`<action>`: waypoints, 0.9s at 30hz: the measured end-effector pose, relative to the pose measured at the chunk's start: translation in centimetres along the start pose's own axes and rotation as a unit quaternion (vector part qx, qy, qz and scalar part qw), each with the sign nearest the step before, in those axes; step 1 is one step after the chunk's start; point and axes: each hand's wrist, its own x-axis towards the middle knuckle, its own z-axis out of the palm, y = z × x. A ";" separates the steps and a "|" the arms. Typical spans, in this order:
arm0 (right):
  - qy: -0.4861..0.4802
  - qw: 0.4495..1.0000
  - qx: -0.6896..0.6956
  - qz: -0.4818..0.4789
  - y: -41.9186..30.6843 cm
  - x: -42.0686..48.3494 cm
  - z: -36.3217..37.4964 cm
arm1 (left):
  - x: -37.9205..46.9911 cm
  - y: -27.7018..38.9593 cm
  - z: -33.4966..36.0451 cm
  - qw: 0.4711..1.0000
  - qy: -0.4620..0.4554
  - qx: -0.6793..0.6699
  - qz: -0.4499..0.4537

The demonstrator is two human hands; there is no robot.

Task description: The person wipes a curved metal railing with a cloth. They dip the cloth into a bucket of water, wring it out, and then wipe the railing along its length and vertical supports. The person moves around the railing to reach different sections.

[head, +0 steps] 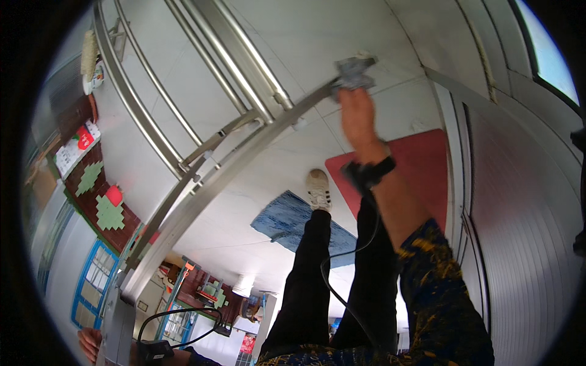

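My right hand (359, 121) is closed on a crumpled grey cloth (353, 73), which lies against the upper end of a long metal bar (256, 151). A black strap with a cable sits on that wrist. Down at the lower left, my left hand (90, 344) shows only partly behind the bar's lower end (118, 320); its fingers are around the far side of the metal. Several shiny metal tubes (224, 57) run up and left from the bar.
A red mat (412, 160) and a blue mat (293, 219) lie on the pale tiled floor. At the right stands a ribbed metal-framed panel (522, 219). A brown-and-green tiled strip (98, 183) is at the left. A black cable hangs before my legs.
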 end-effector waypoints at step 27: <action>-0.216 0.896 -0.137 -0.364 -20.1 4.4 7.5 | 0.2 -1.1 -0.1 0.999 0.015 -0.024 0.023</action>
